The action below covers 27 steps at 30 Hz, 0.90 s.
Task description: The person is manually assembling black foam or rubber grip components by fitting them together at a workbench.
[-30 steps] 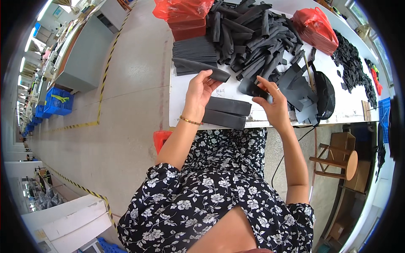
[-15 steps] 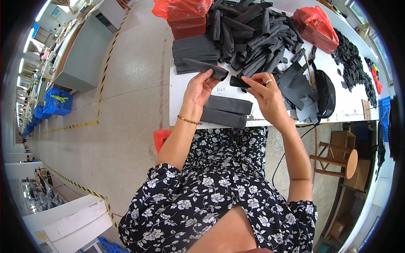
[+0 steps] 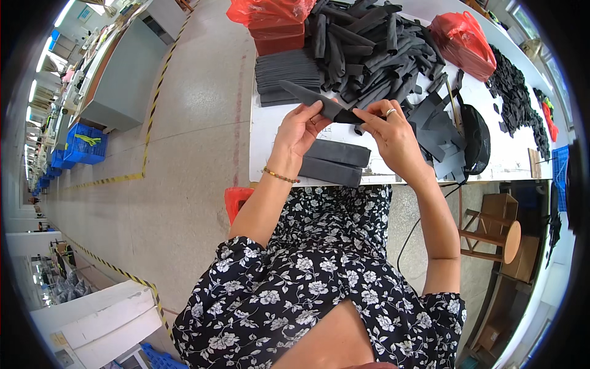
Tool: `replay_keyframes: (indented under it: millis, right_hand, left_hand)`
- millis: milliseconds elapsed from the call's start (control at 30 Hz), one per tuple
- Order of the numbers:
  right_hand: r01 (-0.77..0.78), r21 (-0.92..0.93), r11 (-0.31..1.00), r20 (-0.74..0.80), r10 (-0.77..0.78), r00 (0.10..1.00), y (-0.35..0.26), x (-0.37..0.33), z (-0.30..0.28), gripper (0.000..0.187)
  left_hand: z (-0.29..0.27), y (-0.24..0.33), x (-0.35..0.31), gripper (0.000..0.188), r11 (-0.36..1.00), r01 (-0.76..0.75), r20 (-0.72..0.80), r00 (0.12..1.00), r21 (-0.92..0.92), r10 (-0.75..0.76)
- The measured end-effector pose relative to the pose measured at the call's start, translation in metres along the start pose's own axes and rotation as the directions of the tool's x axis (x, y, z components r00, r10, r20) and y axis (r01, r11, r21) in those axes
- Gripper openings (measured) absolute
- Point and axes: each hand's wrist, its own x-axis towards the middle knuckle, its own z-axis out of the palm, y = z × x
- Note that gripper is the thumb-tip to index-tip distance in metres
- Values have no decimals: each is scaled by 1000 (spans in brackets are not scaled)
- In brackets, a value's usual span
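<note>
Brought leftward since half a second ago, the black curled piece (image 3: pixel 348 117) pinched by the right hand (image 3: pixel 391 134) meets the dark tube (image 3: pixel 306 95) grasped by the left hand (image 3: pixel 297 131), upper centre, perhaps partly inside; flat sleeves (image 3: pixel 337 153) lie mid-frame, a dark heap (image 3: pixel 369 50) top centre

Black strip (image 3: pixel 348 117): mostly hidden under fingers of right hand (image 3: pixel 391 136); contact with dark sleeve (image 3: pixel 312 97) unclear. Left hand (image 3: pixel 297 131): some fingertips hidden behind sleeve. Dark marks (image 3: pixel 323 129) below fingers: partly covered, illegible. Beyond left fingers, red bag (image 3: pixel 270 12) cut off by upper edge.
</note>
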Motion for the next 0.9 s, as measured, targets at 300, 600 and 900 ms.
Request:
replay_keyframes:
  millis: [300, 600, 900]
  right_hand:
    - [96, -277, 956, -121, -134, 984, -4, -4, 6, 34]
    - [140, -28, 990, -292, -142, 946, -39, -4, 31, 63]
    - [86, 33, 996, -196, -78, 977, -25, -20, 25, 44]
  left_hand:
    - [33, -4, -22, 30, 986, -159, -11, 987, 38, 160]
    - [74, -9, -50, 39, 893, -450, 211, 870, -30, 445]
    - [59, -19, -35, 26, 912, -410, 253, 879, -32, 404]
